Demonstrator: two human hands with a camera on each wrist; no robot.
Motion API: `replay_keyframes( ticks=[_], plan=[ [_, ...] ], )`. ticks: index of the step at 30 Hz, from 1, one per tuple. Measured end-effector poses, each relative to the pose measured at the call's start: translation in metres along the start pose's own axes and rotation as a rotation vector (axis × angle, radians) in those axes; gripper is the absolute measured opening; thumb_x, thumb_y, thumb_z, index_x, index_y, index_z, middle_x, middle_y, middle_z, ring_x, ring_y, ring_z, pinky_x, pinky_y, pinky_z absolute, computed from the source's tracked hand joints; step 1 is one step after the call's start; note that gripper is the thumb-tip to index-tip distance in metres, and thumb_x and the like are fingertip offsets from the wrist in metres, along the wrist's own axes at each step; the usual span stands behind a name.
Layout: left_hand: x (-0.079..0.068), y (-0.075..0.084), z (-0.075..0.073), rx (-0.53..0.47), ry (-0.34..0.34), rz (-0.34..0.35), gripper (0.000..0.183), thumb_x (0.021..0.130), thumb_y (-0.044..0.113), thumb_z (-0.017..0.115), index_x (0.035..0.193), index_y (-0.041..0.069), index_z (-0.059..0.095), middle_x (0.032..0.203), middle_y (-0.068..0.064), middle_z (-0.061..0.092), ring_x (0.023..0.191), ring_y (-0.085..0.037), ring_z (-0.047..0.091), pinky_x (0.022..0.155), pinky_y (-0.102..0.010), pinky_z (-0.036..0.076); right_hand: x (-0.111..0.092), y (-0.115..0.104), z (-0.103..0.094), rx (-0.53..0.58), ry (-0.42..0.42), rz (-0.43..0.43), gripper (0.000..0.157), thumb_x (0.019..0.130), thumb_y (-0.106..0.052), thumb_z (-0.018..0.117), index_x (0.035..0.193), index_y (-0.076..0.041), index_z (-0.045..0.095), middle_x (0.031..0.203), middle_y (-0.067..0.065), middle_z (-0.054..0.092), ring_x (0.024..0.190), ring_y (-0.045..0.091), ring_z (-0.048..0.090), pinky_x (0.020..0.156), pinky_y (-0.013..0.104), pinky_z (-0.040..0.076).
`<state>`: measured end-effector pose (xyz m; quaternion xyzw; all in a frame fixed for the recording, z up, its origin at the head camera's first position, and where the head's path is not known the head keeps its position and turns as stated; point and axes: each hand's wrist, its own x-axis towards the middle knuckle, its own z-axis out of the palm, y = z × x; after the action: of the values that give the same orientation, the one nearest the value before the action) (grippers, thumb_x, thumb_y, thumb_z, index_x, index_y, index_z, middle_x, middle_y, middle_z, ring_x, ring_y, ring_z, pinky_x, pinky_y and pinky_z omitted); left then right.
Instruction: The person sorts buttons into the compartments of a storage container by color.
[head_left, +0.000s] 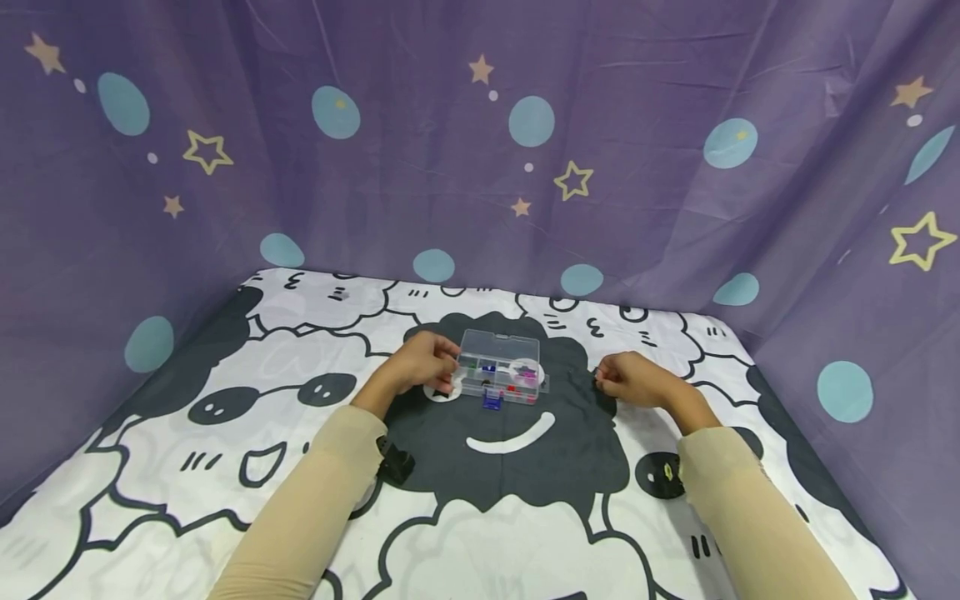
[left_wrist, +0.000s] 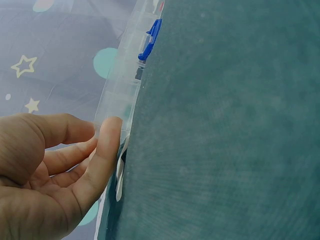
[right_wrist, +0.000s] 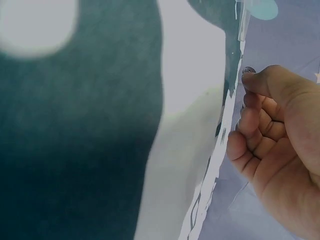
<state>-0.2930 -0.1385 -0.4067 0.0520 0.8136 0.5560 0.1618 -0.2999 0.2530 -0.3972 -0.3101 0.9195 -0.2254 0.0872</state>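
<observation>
A small clear plastic compartment box point(head_left: 474, 385) lies on the dark cloud print with its transparent lid point(head_left: 498, 343) raised. Small coloured pieces, including green, blue, pink and red ones, sit in its compartments; they are too small to name. A blue latch point(left_wrist: 150, 42) hangs at its front. My left hand point(head_left: 423, 362) pinches the left end of the box between thumb and fingers. To the right of the box and apart from it, my right hand point(head_left: 637, 379) pinches a small dark round button-like piece point(right_wrist: 248, 70) between thumb and forefinger.
A cloth point(head_left: 525, 542) with a cartoon cloud print covers the table. White round patches show beside and behind the box. Purple curtains point(head_left: 450, 167) with stars and blue ovals enclose the back and sides.
</observation>
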Motion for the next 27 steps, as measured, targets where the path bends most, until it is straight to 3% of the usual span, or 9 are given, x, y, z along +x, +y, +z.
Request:
replay_keyframes(
  ticks=[14, 27],
  plan=[
    [-0.001, -0.002, 0.000, -0.019, -0.003, 0.004, 0.033, 0.099, -0.005, 0.056, 0.131, -0.009, 0.059, 0.107, -0.023, 0.065, 0.068, -0.021, 0.067, 0.066, -0.036, 0.066, 0.012, -0.015, 0.002, -0.020, 0.014, -0.044, 0.008, 0.096, -0.004, 0.065, 0.088, -0.007, 0.066, 0.067, -0.009, 0.056, 0.059, 0.005, 0.048, 0.055, 0.022, 0.041],
    [-0.001, -0.001, 0.000, -0.014, -0.002, 0.006, 0.032, 0.099, -0.005, 0.056, 0.131, -0.009, 0.059, 0.106, -0.022, 0.065, 0.066, -0.020, 0.066, 0.065, -0.035, 0.066, 0.026, -0.036, 0.004, -0.049, 0.032, -0.137, 0.009, 0.096, -0.004, 0.066, 0.087, -0.007, 0.065, 0.064, -0.010, 0.050, 0.058, 0.003, 0.044, 0.054, 0.022, 0.037]
  ],
)
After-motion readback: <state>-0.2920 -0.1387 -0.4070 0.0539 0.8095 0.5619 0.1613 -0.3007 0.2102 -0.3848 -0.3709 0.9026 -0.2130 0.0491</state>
